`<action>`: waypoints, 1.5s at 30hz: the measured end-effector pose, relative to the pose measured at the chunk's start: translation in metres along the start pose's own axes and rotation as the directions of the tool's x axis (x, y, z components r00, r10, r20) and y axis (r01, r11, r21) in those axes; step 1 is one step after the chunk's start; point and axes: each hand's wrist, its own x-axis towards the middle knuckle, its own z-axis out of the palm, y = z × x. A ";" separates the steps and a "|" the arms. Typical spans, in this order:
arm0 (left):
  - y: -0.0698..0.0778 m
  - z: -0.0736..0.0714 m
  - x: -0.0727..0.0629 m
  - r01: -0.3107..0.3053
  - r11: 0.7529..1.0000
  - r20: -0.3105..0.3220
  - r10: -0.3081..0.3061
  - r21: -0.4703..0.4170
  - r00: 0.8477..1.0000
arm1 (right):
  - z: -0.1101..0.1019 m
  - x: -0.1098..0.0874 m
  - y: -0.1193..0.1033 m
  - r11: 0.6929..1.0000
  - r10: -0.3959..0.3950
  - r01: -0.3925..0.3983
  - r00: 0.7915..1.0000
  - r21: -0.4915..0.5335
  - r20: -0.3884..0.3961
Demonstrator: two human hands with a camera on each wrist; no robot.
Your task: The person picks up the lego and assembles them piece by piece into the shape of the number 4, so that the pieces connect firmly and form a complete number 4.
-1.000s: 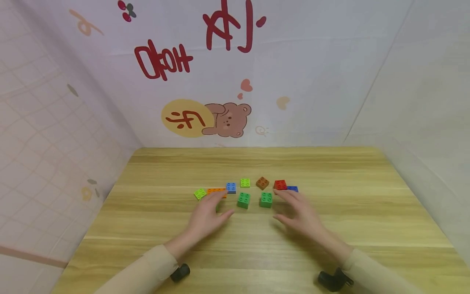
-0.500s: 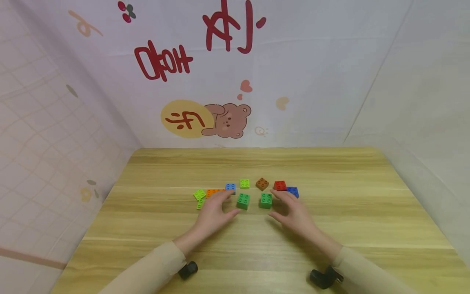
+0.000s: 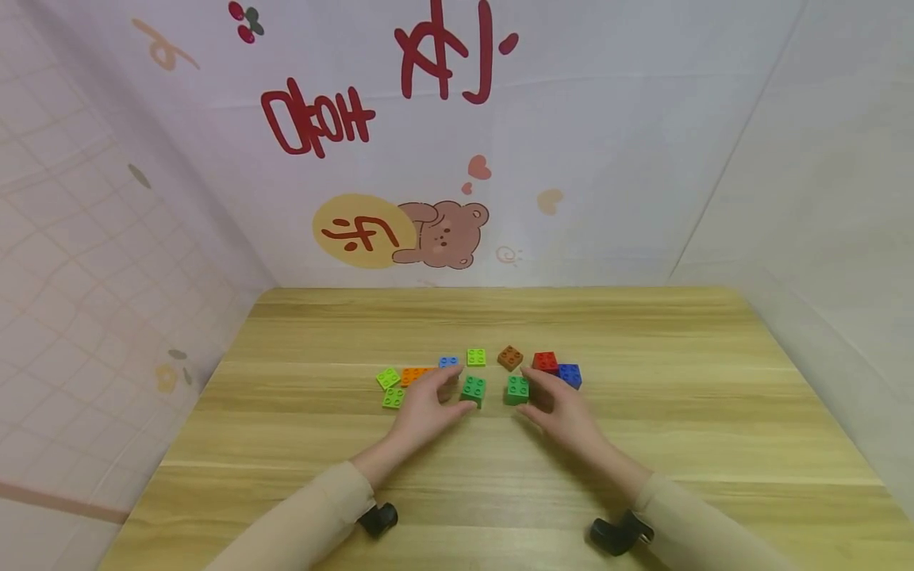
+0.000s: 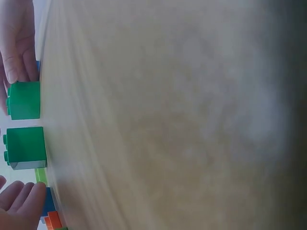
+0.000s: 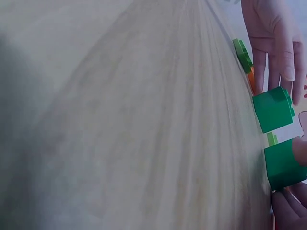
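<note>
Two green building bricks stand side by side with a small gap: the left green brick (image 3: 473, 389) and the right green brick (image 3: 517, 388). My left hand (image 3: 424, 410) curves around the left brick's outer side, thumb near its front corner and fingers towards its back. In the left wrist view, a gap shows between the left fingers (image 4: 29, 201) and that brick (image 4: 26, 146). My right hand (image 3: 570, 414) reaches around the right brick, its thumb and index finger spread at the front and back corners. The right wrist view shows the right thumb (image 5: 301, 151) overlapping this brick (image 5: 282, 167).
Behind lie a light blue brick (image 3: 448, 362), lime brick (image 3: 476, 357), brown brick (image 3: 510, 357), red brick (image 3: 545, 362) and dark blue brick (image 3: 569, 374). An orange brick (image 3: 414, 376) and two lime bricks (image 3: 388, 378) lie left, the orange partly hidden by my hand. Fabric walls (image 3: 607, 159) enclose the wooden table (image 3: 500, 492).
Both hands have moved inward, the left one rightwards and the right one leftwards, closer to the two green bricks. The bricks stay in place; more of the dark blue and left lime ones shows.
</note>
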 end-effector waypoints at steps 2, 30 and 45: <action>0.000 0.000 0.001 0.004 1.000 0.016 -0.004 -0.021 1.000 | 0.001 0.001 0.000 0.999 0.026 -0.026 1.000 0.021 0.005; -0.005 -0.002 0.011 0.054 0.995 0.086 -0.047 -0.085 0.995 | 0.004 -0.002 -0.004 0.984 0.089 -0.100 0.993 0.149 0.078; 0.004 -0.014 0.006 0.056 0.982 0.004 -0.056 -0.178 0.998 | 0.011 0.000 -0.012 0.963 0.044 -0.084 0.987 0.255 0.156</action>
